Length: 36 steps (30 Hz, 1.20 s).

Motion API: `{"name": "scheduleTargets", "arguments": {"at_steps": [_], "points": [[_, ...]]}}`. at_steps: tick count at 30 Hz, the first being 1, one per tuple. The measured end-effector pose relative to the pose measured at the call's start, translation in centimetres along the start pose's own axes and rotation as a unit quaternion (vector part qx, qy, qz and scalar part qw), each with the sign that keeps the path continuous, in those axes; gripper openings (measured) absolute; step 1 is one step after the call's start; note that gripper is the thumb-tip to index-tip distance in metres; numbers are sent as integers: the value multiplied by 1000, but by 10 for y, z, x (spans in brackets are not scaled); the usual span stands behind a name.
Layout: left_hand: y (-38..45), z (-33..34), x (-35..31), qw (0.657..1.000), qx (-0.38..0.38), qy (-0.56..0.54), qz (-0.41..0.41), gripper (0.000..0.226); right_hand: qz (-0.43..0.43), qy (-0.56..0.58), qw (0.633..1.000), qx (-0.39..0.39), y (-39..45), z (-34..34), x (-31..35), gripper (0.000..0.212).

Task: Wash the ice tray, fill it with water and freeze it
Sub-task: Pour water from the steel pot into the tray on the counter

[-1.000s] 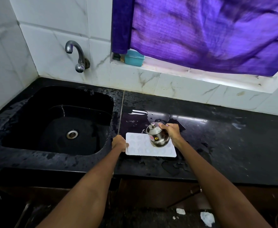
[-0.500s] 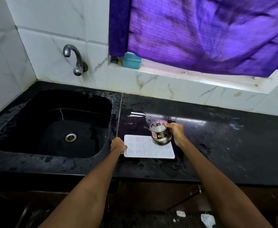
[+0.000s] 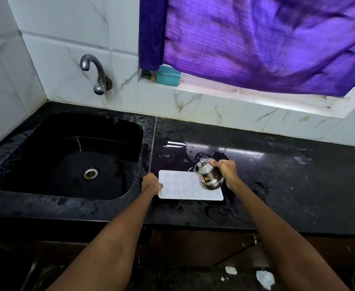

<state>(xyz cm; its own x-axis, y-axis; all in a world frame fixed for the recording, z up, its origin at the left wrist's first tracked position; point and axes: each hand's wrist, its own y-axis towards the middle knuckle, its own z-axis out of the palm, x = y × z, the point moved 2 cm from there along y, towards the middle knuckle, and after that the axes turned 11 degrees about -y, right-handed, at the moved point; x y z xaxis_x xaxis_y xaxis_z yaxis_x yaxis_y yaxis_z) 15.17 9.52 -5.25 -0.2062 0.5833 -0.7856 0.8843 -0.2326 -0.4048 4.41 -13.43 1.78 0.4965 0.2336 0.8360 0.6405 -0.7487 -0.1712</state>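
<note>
The white ice tray (image 3: 185, 186) lies flat on the wet black counter (image 3: 288, 185), its long sides parallel to the counter's front edge, which runs just below it at six o'clock; the left hand (image 3: 150, 184) is clamped on the tray's left short edge, thumb over the rim; the right hand (image 3: 226, 171) is wrapped round the handle side of a small steel kettle (image 3: 209, 175), tilted with its spout toward nine o'clock, held above the tray's right end; whether water is coming out, I cannot tell. The two hands sit well apart, one at each end of the tray.

At nine o'clock from the tray, just past a seam in the counter, drops the black sink (image 3: 52, 133), its rim near the left hand; its drain (image 3: 91, 173) shows in the basin; the tap (image 3: 96, 74) juts from the tiled wall at eleven o'clock. Puddles spread on the counter at twelve o'clock behind the kettle and at five o'clock beside the tray. From three o'clock the counter runs open and bare to the right. Up at twelve o'clock, a teal box (image 3: 168, 76) sits on the window ledge, under the hem of a purple curtain (image 3: 256, 43); both well clear of the hands.
</note>
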Motion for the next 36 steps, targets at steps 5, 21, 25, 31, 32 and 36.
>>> {"name": "scheduleTargets", "arguments": {"at_steps": [5, 21, 25, 31, 32, 36], "points": [[1, 1, 0, 1000, 6, -2, -3, 34, -3, -8, 1000, 0, 0, -3, -1, 52], [0, 0, -2, 1000, -2, 30, -8, 37, -12, -36, 999, -5, -2, -2, 0, 53], [2, 1, -2, 1000, -3, 25, -9, 36, -13, -34, 999, -4, -2, -2, 3, 52], [1, 1, -2, 1000, -5, 26, -8, 36, -8, -16, 1000, -1, -1, -1, 2, 49], [1, 1, -2, 1000, -5, 26, -7, 36, -3, -9, 1000, -2, 0, 0, 1, 48], [1, 0, -2, 1000, -5, 23, -5, 35, 19, 48, 999, -5, 0, 0, -2, 47]]}}
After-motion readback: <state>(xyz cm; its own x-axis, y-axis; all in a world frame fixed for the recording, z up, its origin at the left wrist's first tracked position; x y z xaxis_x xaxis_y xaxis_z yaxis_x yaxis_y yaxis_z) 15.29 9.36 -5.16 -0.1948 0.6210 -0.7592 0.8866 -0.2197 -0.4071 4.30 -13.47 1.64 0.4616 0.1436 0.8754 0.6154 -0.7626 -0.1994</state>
